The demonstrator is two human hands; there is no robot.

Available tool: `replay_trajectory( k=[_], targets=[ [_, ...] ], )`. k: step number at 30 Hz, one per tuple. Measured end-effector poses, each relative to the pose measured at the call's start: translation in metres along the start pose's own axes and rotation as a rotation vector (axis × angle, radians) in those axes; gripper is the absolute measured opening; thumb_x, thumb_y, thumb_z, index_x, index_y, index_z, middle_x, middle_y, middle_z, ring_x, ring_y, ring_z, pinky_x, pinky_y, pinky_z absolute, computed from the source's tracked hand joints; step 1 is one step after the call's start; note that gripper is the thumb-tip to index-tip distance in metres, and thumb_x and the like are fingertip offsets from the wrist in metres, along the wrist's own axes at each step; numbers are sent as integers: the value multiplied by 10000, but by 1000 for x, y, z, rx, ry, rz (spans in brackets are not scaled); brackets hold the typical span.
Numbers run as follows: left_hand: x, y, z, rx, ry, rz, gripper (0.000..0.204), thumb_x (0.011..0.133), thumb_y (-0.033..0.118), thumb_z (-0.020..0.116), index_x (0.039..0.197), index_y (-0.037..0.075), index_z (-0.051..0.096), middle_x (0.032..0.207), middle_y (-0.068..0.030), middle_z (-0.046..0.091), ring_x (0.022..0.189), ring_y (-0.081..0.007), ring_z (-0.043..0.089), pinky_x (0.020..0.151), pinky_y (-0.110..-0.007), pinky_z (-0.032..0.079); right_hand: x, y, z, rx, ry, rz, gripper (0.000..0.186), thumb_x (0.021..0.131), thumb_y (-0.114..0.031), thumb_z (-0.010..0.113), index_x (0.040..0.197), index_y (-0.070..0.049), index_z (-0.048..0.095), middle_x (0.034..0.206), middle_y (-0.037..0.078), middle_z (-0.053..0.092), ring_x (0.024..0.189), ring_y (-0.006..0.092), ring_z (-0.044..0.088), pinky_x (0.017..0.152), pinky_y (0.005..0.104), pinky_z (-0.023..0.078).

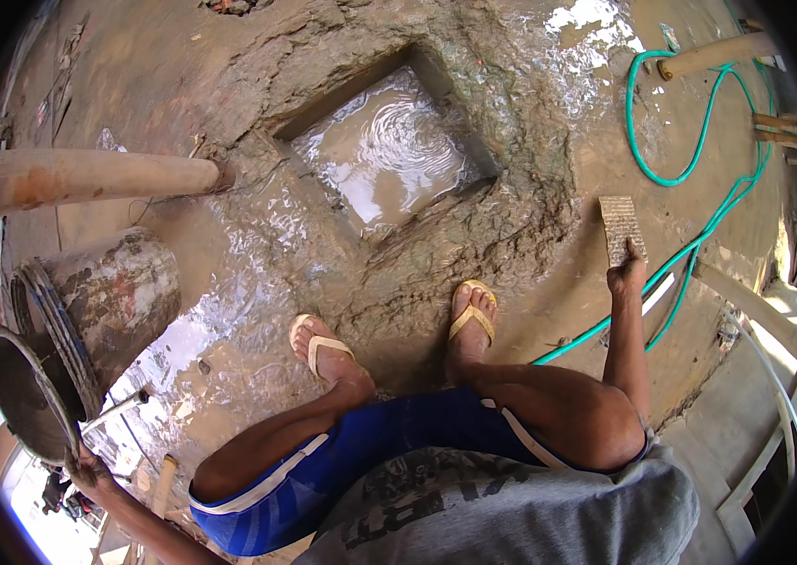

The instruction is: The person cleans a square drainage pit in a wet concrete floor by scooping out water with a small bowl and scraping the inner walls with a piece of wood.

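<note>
My left hand (86, 468) grips the rim of a dark round pan (26, 405) at the lower left, beside a mud-spattered barrel (125, 292) with dark rims. At the right, my right hand (629, 271) holds a small ridged tan rectangular piece (618, 221) between thumb and fingers. In front of my sandalled feet, a square pit (441, 85) cut into muddy ground holds cloudy, rippled water (379, 146).
A thick pole (88, 177) crosses the upper left. A green hose (643, 141) loops over the wet ground on the right, near more poles (709, 55) and a long beam (756, 311). Muddy, uneven earth (521, 207) surrounds the pit.
</note>
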State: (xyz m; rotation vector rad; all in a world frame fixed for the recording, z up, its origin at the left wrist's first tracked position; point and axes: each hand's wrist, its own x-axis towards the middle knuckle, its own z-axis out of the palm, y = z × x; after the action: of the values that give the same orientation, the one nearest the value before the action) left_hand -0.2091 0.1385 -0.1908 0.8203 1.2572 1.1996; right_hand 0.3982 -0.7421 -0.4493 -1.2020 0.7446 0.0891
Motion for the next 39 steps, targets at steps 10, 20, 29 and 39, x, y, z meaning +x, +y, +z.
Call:
replay_trajectory(
  k=[10, 20, 29, 39],
  targets=[
    [16, 49, -74, -411, -893, -299, 422, 976, -32, 332, 1369, -177, 381, 1448, -258, 446, 1295, -294, 500, 1115, -401, 418, -13, 49, -5, 49, 52, 73, 290, 974, -77, 508, 1246, 11, 556, 1172, 124, 667, 1048, 253, 669, 937, 374, 553],
    [-102, 41, -15, -358, -883, -181, 442, 999, 21, 362, 1420, -115, 340, 1440, -259, 437, 1178, -293, 578, 1010, -417, 516, 14, 61, -22, -100, 33, 167, 328, 994, -164, 487, 1289, -31, 540, 1216, 103, 656, 1056, 248, 660, 954, 375, 526],
    [-153, 2, 31, 2, -599, 103, 474, 946, 16, 479, 1408, -46, 393, 1393, -236, 484, 1154, -279, 595, 980, -414, 538, 28, 66, -58, -75, 163, 200, 345, 952, -128, 593, 1272, -13, 536, 1150, 117, 660, 1007, 250, 668, 860, 357, 559],
    [-201, -103, 109, 471, -365, -242, 519, 871, -30, 569, 1370, 59, 456, 1248, -117, 595, 1035, -219, 651, 751, -323, 630, 51, 82, -95, -109, 277, 186, 268, 925, -152, 644, 1166, -33, 645, 1139, 44, 668, 1048, 177, 615, 934, 296, 514]
  ],
)
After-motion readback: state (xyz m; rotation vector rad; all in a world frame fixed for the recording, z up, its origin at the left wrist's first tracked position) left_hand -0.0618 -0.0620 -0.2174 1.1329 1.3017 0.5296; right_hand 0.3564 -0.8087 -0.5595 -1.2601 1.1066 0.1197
